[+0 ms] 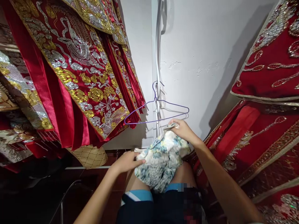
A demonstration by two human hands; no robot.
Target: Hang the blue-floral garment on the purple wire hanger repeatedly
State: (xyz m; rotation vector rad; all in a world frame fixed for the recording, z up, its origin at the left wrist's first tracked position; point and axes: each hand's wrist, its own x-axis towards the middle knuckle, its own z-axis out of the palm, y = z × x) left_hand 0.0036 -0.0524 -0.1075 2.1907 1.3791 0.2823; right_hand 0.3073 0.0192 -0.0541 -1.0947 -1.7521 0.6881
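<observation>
A white garment with a blue and yellow floral print [161, 158] hangs between my hands, above my thighs. My left hand [129, 161] pinches its left edge between thumb and fingers. At the upper right, my right hand [183, 130] grips the garment's bunched edge near the collar or waistband; which it is, I cannot tell. Just above the cloth, a purple wire hanger [157, 100] hangs by its hook at a white vertical strip on the wall, with nothing on it.
Red gowns with gold and silver embroidery [93, 74] hang at the left. More beaded red gowns [268, 71] hang at the right. A white wall [196, 46] stands ahead. A thin metal frame [62, 208] is at the lower left.
</observation>
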